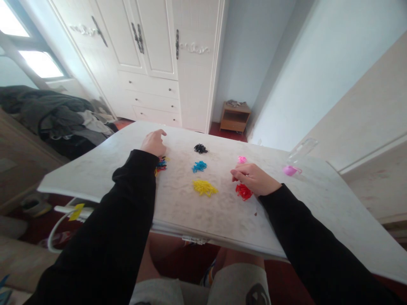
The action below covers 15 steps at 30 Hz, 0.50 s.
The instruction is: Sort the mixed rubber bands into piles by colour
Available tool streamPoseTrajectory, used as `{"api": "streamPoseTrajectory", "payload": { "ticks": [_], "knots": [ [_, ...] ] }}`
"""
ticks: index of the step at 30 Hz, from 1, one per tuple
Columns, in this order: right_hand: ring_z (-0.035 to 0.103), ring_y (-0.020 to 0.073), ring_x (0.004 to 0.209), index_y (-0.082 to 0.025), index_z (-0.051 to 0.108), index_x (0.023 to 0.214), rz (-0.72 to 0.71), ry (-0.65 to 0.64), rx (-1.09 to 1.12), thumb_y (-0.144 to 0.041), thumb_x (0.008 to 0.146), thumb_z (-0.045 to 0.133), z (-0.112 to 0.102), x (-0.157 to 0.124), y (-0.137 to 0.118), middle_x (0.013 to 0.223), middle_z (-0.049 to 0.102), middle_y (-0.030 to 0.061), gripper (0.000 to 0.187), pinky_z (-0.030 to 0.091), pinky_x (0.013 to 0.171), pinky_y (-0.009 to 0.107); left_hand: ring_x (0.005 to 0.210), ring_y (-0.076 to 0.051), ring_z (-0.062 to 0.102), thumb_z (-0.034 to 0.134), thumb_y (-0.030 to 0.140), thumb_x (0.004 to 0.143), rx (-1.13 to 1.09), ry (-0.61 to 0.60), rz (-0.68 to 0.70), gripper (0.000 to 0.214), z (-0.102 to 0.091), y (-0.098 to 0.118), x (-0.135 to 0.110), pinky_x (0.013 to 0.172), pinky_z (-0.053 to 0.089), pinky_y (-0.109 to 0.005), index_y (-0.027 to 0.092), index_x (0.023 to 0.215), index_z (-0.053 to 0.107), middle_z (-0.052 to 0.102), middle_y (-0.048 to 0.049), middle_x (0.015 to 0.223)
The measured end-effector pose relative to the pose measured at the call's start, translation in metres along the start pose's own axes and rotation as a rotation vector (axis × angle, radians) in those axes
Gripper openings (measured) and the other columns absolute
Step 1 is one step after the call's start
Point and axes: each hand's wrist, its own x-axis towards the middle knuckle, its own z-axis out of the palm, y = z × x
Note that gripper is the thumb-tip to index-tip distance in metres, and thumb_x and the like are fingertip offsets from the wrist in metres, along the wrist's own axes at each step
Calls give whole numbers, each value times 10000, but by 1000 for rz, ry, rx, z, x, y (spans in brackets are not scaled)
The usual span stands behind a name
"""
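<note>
My left hand [154, 143] rests on the far left part of the white table, one finger stretched out and the others largely hidden. By its wrist lies a mixed-colour pile [162, 163] of what look like small rubber bands, partly covered by my sleeve. My right hand [251, 176] is closed, fingertips pinched together, between a pink pile [242, 159] and a red pile [244, 192]; whatever the fingertips hold is too small to make out. Between my hands are a black pile [200, 148], a blue pile [199, 166] and a yellow pile [204, 187].
On the right of the table [197, 216] stands a clear container [302, 150] beside a pink-purple cup-like piece [291, 170]. A white wardrobe [155, 91] and a small wooden cabinet [235, 117] are beyond. Clothes [57, 116] are heaped at the left.
</note>
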Motion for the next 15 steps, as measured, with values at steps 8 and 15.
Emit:
{"api": "streamPoseTrajectory", "payload": {
  "ticks": [8,15],
  "knots": [
    [611,182,674,-176,673,676,-12,-18,-22,-456,1034,413,0,1,0,667,667,53,524,439,723,327,721,-219,644,668,98,607,-330,130,-115,490,-2,2,2,688,513,-330,178,1090,683,720,-69,929],
    [621,174,683,-177,679,688,-22,-21,-35,-427,1025,430,-1,1,-1,682,678,46,488,443,721,320,705,-157,646,840,123,583,-855,3,-103,435,5,18,-1,699,514,-302,162,987,684,699,-37,834]
  ]
}}
